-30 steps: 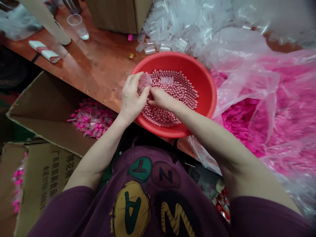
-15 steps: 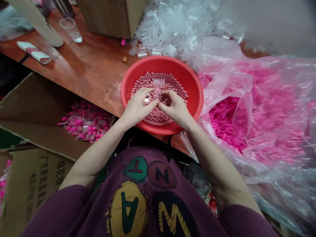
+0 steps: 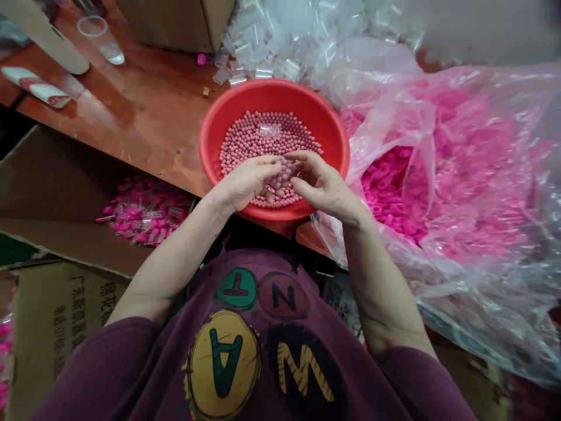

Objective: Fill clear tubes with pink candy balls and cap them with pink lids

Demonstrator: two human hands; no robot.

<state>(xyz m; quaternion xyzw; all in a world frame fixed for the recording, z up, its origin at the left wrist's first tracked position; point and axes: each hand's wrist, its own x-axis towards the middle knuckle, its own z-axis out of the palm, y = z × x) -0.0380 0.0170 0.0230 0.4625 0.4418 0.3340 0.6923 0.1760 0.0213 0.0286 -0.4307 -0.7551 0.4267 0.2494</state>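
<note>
Now our left hand [image 3: 246,182] pinches the bead-filled clear container [image 3: 286,171], long axis seemingly eight-to-two o'clock; our half-curled right hand [image 3: 325,186] meets it, grip we cannot tell.

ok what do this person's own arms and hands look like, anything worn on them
Both the left hand and the right hand are bare, with no glove, ring or watch showing. The forearms are bare too, below plain purple short sleeves.
</note>
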